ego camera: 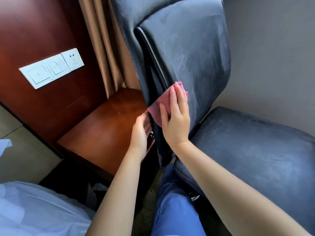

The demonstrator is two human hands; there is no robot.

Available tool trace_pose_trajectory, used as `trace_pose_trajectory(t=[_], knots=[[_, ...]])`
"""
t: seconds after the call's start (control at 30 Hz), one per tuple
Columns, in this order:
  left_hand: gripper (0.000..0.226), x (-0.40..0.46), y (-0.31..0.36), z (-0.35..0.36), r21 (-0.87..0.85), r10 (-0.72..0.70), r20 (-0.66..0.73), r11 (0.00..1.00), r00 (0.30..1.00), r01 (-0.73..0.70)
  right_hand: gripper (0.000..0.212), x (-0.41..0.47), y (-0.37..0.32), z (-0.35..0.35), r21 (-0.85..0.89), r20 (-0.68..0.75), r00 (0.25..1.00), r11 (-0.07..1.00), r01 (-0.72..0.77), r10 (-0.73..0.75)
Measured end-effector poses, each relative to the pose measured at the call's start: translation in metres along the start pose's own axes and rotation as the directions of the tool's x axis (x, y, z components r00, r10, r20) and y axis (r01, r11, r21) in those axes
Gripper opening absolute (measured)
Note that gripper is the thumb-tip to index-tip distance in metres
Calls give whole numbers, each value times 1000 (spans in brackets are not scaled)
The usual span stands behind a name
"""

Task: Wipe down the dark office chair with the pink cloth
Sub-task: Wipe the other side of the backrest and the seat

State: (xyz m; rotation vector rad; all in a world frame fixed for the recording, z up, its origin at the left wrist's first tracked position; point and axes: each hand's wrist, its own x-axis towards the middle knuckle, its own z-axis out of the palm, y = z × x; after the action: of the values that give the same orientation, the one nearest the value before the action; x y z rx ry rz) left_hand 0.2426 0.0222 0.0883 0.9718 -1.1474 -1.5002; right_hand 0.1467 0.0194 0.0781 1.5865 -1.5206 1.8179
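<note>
- Blue trouser leg point(172, 201) lowest in view, the knee close against the front of the chair, with pale blue fabric point(34, 210) at the lower left
- Left hand point(140, 132) reaches behind the edge of the backrest with straight fingers, apparently bracing it; its fingertips are hidden behind the edge
- Right hand point(175, 120) lies flat, fingers straight and together, pressing the soft pink cloth point(157, 108) against the front of the backrest low on its left side; the cloth is folded over the edge
- Dark grey padded office chair point(187, 53) stands upright, its seat to the right and its surface showing pale streaks, more so higher up
- By my reckoning the cloth is light and limp, so it needs a flat palm to keep it spread; the chair may swivel or roll, so steadying the stiff edge of the backrest makes sense
- Reddish-brown wooden side table point(105, 126) sits just beyond the hands
- White wall switch panel point(51, 68) on the wood panelling, and a tan curtain point(100, 45) farthest back
</note>
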Motion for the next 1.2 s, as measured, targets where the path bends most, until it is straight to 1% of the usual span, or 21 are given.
trace_pose_trajectory(t=[0.03,0.1,0.17,0.2,0.23,0.3,0.33,0.4,0.47,0.5,0.57,0.6,0.67,0.77,0.87,0.93,1.0,1.13,1.2], knots=[[36,-2,-3,-2,-2,-4,-6,1000,1000,4,46,-17,6,-4,-16,13,1000,1000,-4,4],[41,-8,-7,-4,19,11,-7,1000,1000,-10,49,-54,19,-13,-27,36,997,997,-70,71],[44,-16,-9,-4,21,22,-14,1000,1000,-22,51,-90,29,-21,-41,82,977,981,-192,195],[44,-20,-9,-4,18,26,-21,1000,999,-25,52,-105,32,-26,-46,114,953,960,-278,281],[44,-24,-9,-3,19,31,-24,999,999,-30,54,-119,32,-30,-46,153,908,920,-388,390],[43,-29,-10,-2,35,35,-24,999,999,-34,52,-140,27,-36,-35,218,772,795,-605,597],[43,-32,-9,-1,42,36,-24,998,999,-35,48,-147,24,-36,-23,223,716,737,-675,662],[41,-34,-9,-3,47,34,-30,998,999,-32,35,-148,16,-37,28,179,653,660,-751,736],[42,-34,-12,-8,41,11,-35,999,999,-9,26,-140,5,-39,103,133,635,626,-773,761],[44,-33,-14,-10,51,-6,-22,999,1000,7,29,-135,0,-42,132,122,641,628,-767,757],[51,-32,-20,-10,78,-64,26,995,998,62,42,-124,-4,-50,166,102,657,638,-752,747],[54,-33,-24,-8,81,-95,41,993,995,91,45,-119,-4,-52,177,95,672,651,-738,735],[56,-33,-30,-5,58,-124,33,991,992,122,46,-115,0,-50,151,109,709,693,-705,697],[58,-28,-36,-8,10,-123,24,992,992,123,53,-121,3,-40,78,130,706,703,-707,696],[59,-24,-42,-12,-6,-128,14,992,992,128,55,-129,6,-26,76,95,676,672,-737,730],[56,-23,-46,-11,-29,-107,-12,994,994,106,54,-132,5,-19,86,82,660,654,-751,747],[52,-22,-49,-8,-49,-76,-25,996,997,74,54,-133,6,-11,114,56,628,620,-776,776],[49,-17,-52,-9,-59,-50,-3,997,999,50,50,-142,6,8,149,11,556,549,-823,831],[51,-16,-54,-11,-46,-56,27,997,998,57,44,-146,4,17,245,64,475,447,-860,878]])
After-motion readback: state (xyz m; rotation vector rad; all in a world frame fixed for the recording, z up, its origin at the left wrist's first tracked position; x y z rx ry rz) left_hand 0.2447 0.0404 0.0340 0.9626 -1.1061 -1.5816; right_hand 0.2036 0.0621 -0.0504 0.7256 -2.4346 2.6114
